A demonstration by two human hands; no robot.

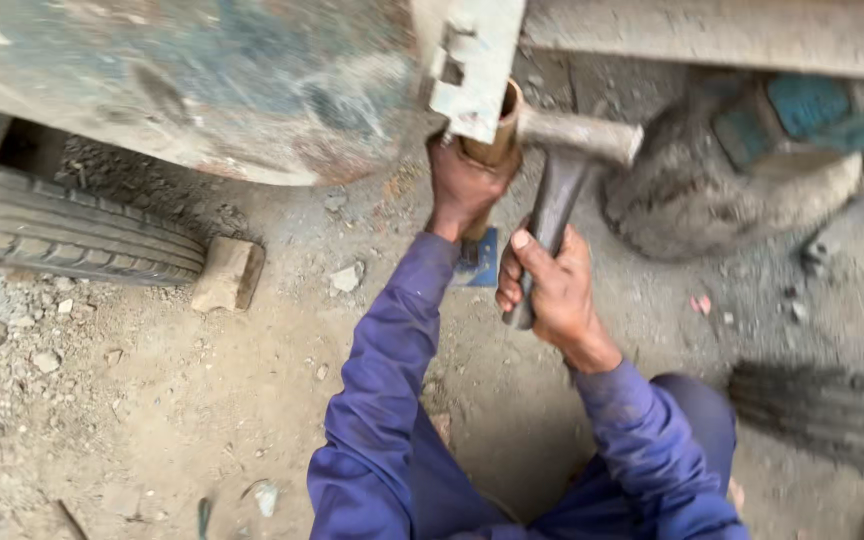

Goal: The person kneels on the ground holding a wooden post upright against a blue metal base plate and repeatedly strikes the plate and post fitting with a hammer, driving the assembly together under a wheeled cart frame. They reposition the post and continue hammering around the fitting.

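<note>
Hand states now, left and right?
Left hand: closed on brown cylindrical bushing.
Right hand: closed on grey metal hammer handle.

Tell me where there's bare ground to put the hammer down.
Bare dirt lies between the wooden block and the left sleeve, and right of the right hand toward the worn tyre. Under the metal bracket it's crowded: both hands, hammer, brass bushing.

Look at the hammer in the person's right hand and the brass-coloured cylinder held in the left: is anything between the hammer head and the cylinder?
Nothing visible. The hammer head in the right hand meets the cylinder directly; the left hand grips the cylinder from below, under the metal bracket.
</note>
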